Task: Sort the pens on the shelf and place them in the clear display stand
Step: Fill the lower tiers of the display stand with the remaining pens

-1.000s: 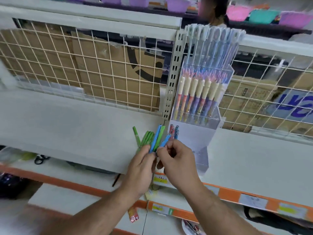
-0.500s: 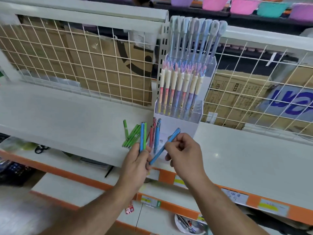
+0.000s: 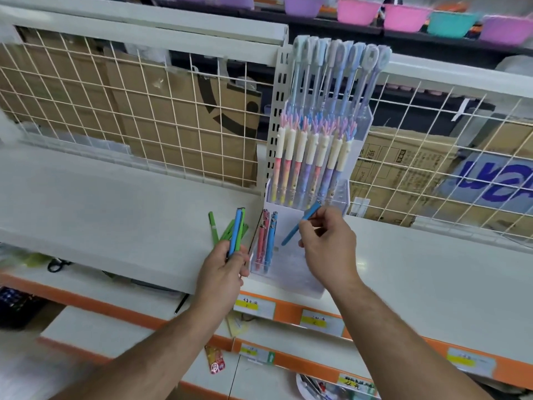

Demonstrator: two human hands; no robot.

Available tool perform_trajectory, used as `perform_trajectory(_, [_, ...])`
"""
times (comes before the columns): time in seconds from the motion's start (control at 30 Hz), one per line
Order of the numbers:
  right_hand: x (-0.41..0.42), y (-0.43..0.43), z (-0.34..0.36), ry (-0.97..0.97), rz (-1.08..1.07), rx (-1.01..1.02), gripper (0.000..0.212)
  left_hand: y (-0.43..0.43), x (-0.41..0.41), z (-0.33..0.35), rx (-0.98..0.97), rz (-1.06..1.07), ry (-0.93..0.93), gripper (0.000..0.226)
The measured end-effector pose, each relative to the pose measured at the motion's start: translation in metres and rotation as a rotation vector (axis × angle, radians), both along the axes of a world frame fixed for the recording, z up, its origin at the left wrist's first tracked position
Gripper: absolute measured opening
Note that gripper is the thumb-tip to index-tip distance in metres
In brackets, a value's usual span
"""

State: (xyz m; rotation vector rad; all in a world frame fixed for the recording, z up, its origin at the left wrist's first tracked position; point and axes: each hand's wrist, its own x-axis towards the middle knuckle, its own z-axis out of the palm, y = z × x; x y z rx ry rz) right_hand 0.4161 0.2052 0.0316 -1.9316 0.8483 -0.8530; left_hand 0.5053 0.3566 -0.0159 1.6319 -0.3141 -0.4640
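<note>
You are pinching a slim blue plastic pen (image 3: 301, 226) in the fingers (image 3: 314, 223) of your right hand (image 3: 328, 243) over the clear acrylic display stand (image 3: 288, 274), your left hand (image 3: 222, 269) gripping more blue and green pens (image 3: 238, 229), the next move probably calling for a drop beside the standing blue pen (image 3: 269, 238).

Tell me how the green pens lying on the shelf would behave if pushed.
The green pens look slim and round, so probably roll on the smooth shelf. Straight and thin, they are likely stiff and light.
</note>
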Motion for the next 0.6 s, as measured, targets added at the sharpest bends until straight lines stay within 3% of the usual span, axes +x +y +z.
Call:
perform_trajectory(0.3, [0.014,0.000,-0.010,0.174,0.063,-0.106,0.002,0.005,0.008,-0.004,-0.003,-0.052,0.044,0.017])
perform_trajectory(0.6, [0.024,0.002,-0.020,0.385,0.091,-0.167,0.006,0.008,0.014,-0.001,-0.021,-0.100,0.049,0.018])
